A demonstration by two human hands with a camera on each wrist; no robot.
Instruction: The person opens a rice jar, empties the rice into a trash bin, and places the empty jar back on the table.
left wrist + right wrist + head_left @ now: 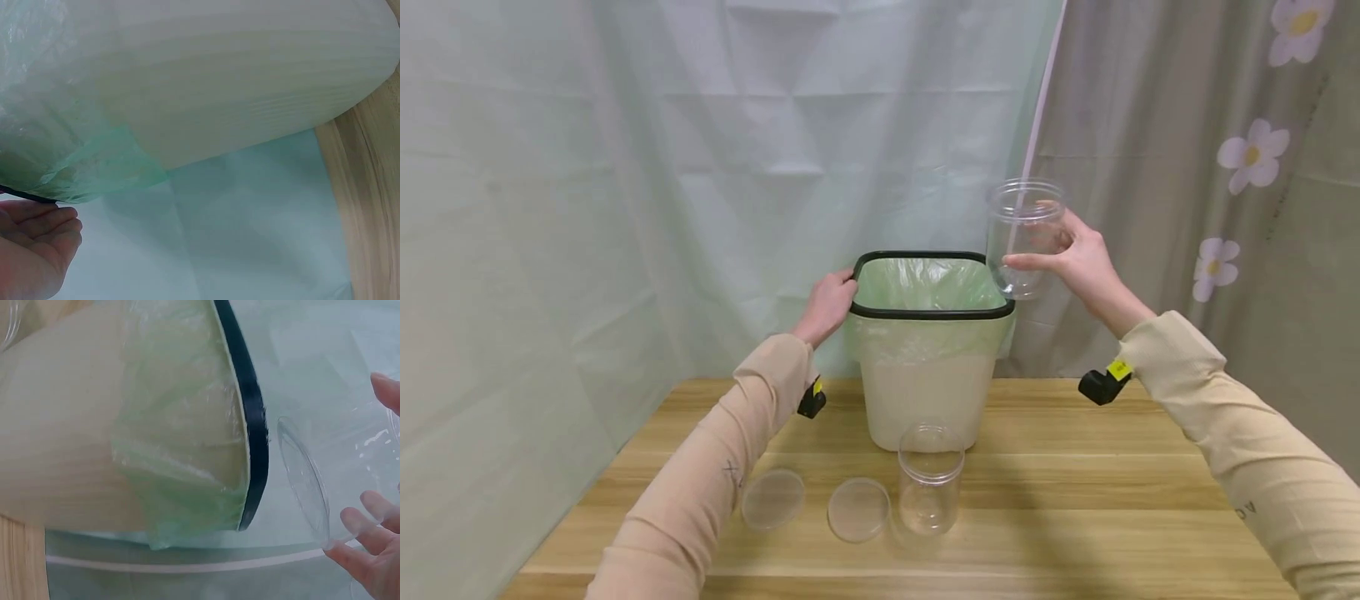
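Observation:
A cream trash can point(928, 392) with a black rim and a pale green bag liner point(887, 287) stands upright on the table. My left hand point(829, 307) grips its rim at the left side; in the left wrist view the fingers point(56, 222) bend against the black edge. Up at the right, my right hand point(1086, 262) holds a clear plastic jar point(1018, 242) around its side, thumb in front. The jar is upright and lidless, and its base overlaps the can's right rim in the head view. The right wrist view shows the jar's round base point(304, 481) beside the rim.
A second clear jar point(931, 492) stands in front of the can on the wooden table point(1075, 483). Left of it lie two clear round discs, one nearer the jar point(859, 510) and another point(773, 498) by the left sleeve. Curtains point(820, 167) hang behind.

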